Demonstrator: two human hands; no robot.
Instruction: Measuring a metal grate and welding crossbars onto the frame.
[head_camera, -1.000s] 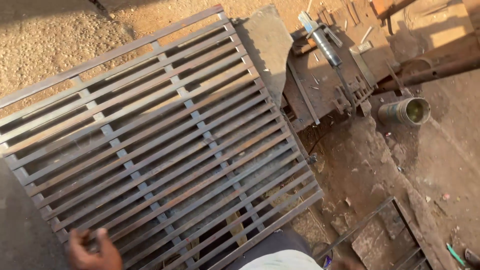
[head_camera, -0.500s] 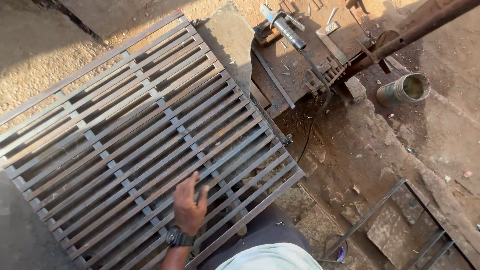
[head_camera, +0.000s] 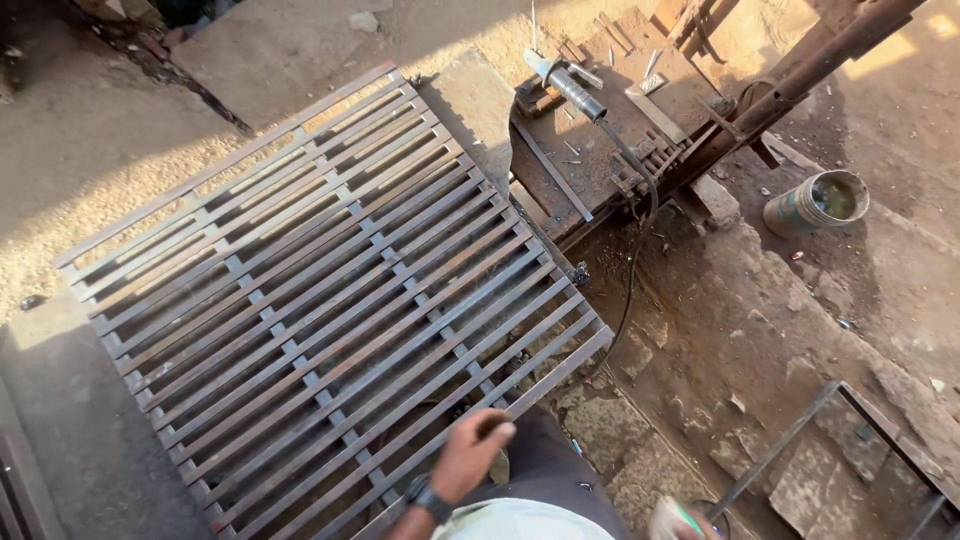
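Rusty flat-bar steel grating lies under the left hand, fingers curled on its edge; right hand unseen.

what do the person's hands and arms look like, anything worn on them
Only one hand shows clearly: the left hand, bare with no glove, fingers uncovered. A dark wristwatch with a dark strap sits on that wrist, and the forearm below it is bare, with no sleeve in view. At the bottom edge a pale green garment covers the body. The right hand cannot be made out for sure.
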